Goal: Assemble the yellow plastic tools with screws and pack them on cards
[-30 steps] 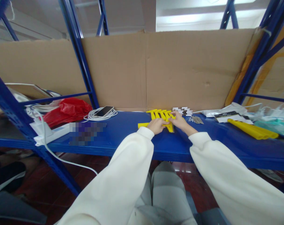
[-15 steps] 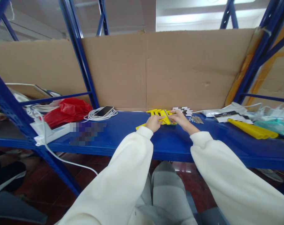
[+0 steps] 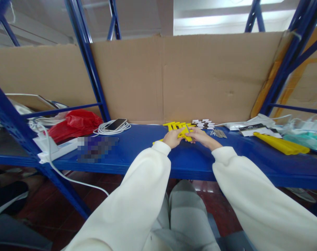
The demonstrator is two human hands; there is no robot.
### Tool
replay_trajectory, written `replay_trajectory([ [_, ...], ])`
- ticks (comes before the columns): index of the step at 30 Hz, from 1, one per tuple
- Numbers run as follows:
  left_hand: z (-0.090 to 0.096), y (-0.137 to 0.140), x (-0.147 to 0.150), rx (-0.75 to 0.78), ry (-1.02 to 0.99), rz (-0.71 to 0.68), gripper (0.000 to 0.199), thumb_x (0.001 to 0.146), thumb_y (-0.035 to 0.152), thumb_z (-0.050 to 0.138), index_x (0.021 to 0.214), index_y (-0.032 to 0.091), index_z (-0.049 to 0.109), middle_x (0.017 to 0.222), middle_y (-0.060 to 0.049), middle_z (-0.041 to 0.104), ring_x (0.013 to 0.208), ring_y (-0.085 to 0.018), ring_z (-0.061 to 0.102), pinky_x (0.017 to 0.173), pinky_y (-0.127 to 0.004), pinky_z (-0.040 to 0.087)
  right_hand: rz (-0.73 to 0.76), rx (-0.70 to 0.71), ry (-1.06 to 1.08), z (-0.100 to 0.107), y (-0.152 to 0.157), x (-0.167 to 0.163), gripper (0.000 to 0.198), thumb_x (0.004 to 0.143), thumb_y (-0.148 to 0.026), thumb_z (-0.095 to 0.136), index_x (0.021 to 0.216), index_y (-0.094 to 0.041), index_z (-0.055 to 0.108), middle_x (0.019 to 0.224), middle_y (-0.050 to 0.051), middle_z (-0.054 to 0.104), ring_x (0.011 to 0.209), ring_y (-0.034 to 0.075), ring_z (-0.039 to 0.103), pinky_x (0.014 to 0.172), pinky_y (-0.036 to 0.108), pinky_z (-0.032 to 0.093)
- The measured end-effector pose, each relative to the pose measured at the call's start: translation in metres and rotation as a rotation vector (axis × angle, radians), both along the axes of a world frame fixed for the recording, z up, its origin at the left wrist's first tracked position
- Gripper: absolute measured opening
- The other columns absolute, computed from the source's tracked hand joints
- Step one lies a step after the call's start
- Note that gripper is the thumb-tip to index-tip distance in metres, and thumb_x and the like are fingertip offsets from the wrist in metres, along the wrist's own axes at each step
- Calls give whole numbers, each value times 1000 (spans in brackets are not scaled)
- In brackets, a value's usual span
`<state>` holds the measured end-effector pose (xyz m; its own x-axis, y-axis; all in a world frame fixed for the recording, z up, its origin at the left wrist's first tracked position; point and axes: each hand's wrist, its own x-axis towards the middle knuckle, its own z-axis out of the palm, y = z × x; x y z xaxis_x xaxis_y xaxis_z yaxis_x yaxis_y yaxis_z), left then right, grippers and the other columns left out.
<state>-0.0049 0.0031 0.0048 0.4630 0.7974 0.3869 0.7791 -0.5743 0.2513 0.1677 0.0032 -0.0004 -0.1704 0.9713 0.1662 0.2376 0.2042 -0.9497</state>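
Yellow plastic piece point(image 3: 185, 133) is over the blue counter point(image 3: 142, 148), just in front of similar yellow pieces point(image 3: 170, 126). My left hand point(image 3: 172, 138) and right hand point(image 3: 198, 135) both grasp it; for good control, I should support both ends, grip evenly and avoid flexing it.

I find what appears to be a workshop: blue metal rack point(image 3: 87, 62) with a shelf point(image 3: 142, 136) as workbench, cardboard backing point(image 3: 213, 76), small loose parts point(image 3: 220, 133).

The blue worktop point(image 3: 140, 150) carries a red bag point(image 3: 76, 122), a coiled white cable point(image 3: 102, 130), a row of yellow pieces point(image 3: 170, 127), white-and-black sticks point(image 3: 204, 123) — and, farther right, a long yellow bundle point(image 3: 284, 144).
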Motion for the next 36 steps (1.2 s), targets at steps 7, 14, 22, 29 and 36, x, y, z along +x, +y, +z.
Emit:
replay_trajectory([
  [7, -3, -4, 0, 3, 161, 86, 57, 98, 25, 54, 155, 27, 46, 136, -10, 68, 125, -28, 65, 104, -39, 52, -27, 10, -56, -6, 5, 2, 22, 76, -23, 79, 91, -21, 62, 52, -5, 60, 41, 9, 49, 38, 18, 37],
  [14, -4, -3, -1, 31, 160, 50, 60, 96, 17, 52, 155, 26, 46, 138, -9, 67, 125, -25, 65, 105, -34, 51, -4, 27, -25, -7, 6, 3, 27, 75, -27, 81, 92, -21, 61, 53, -6, 60, 40, 8, 47, 38, 18, 37],
  [22, -4, -2, -2, 23, 164, 64, 60, 96, 19, 53, 155, 25, 45, 139, -9, 67, 125, -25, 65, 105, -34, 51, 0, 27, -33, -7, 5, 2, 29, 75, -28, 81, 96, -20, 63, 54, -7, 59, 41, 8, 46, 39, 18, 37],
  [29, -4, -2, -2, 24, 143, 42, 60, 96, 18, 51, 155, 26, 45, 144, -7, 63, 129, -23, 62, 107, -33, 49, -14, -19, 9, -5, 3, 1, 26, 77, -29, 79, 96, -21, 63, 57, -6, 60, 44, 9, 50, 40, 18, 37],
  [36, -4, -3, -1, 13, 129, 47, 60, 97, 18, 50, 156, 25, 44, 148, -7, 60, 131, -24, 61, 108, -34, 48, -10, -27, 8, -5, 3, 1, 21, 79, -31, 76, 89, -21, 60, 57, -5, 58, 45, 9, 51, 41, 18, 36],
])
